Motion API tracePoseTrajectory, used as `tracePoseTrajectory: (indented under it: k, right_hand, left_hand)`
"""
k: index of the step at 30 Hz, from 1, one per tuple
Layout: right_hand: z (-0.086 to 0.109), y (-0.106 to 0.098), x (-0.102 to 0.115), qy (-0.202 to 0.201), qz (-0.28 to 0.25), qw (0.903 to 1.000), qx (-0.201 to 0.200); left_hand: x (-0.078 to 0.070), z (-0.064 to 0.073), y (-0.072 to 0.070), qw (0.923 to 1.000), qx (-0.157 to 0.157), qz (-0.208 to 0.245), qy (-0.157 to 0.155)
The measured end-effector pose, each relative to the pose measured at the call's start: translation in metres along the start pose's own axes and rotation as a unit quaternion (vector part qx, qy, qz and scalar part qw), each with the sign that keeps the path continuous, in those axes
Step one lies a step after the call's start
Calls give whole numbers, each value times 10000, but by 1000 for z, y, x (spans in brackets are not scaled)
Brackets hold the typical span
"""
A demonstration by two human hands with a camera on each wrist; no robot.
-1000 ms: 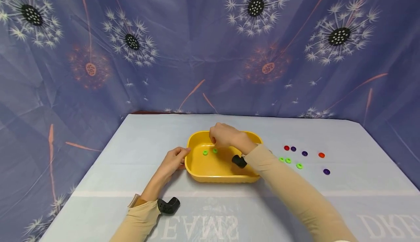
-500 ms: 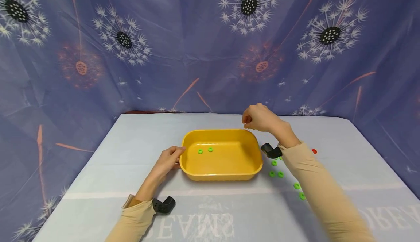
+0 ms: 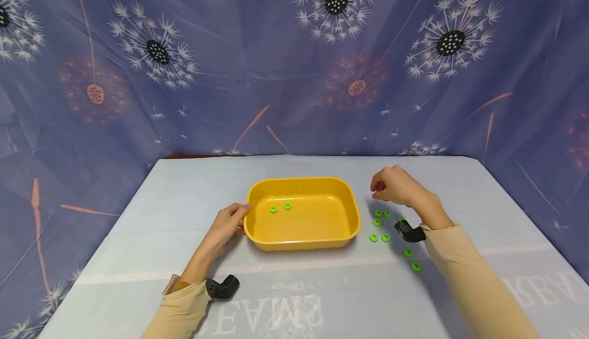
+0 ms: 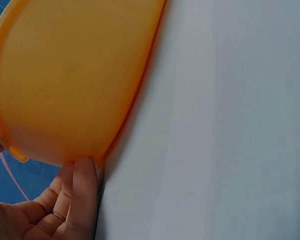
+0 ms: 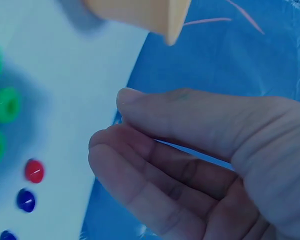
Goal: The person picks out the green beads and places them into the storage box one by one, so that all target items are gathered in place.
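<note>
My left hand (image 3: pixel 228 221) grips the left end of a yellow plastic tub (image 3: pixel 301 242), thumb at the rim and fingers against the outer wall. In the left wrist view the fingertips (image 4: pixel 84 167) press the tub's wall (image 4: pixel 70 75). Two small green rings (image 3: pixel 273 209) lie inside on the tub's floor. To the right of the tub, my right hand (image 3: pixel 397 185) hovers over the table with loosely curled fingers. The right wrist view shows nothing between its thumb and fingertips. Several green rings (image 3: pixel 385 238) lie below and in front of this hand.
In the right wrist view, a red piece (image 5: pixel 34 171) and blue pieces (image 5: pixel 26 200) lie on the table; my right hand and arm hide them in the head view. A patterned blue curtain (image 3: pixel 257 73) hangs behind the pale tablecloth (image 3: pixel 193 175).
My right hand has moved from over the tub to the right, above the loose rings. My left hand keeps its grip on the tub. The head view has shifted slightly right.
</note>
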State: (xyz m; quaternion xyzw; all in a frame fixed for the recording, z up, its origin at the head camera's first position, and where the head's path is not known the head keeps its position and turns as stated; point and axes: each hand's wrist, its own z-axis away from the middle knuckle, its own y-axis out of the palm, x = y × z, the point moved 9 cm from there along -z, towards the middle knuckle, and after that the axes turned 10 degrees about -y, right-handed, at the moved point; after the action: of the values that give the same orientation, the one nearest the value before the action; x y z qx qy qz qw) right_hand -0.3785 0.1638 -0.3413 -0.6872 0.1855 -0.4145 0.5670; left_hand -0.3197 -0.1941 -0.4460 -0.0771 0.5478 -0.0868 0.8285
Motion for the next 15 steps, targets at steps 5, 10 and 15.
tracePoseTrajectory:
  k: [5,10,15]
  right_hand:
    - [13,7,-11,58,121,9999,-19]
    - [31,12,-28,452,205,9988,3]
    - [50,20,-44,855,126,9963,29]
  left_hand:
    - [0,0,0,10000,11,10,-31]
    - [1,-1,0,10000,9,3,-47]
    - [0,-1,0,10000,7,24,-35]
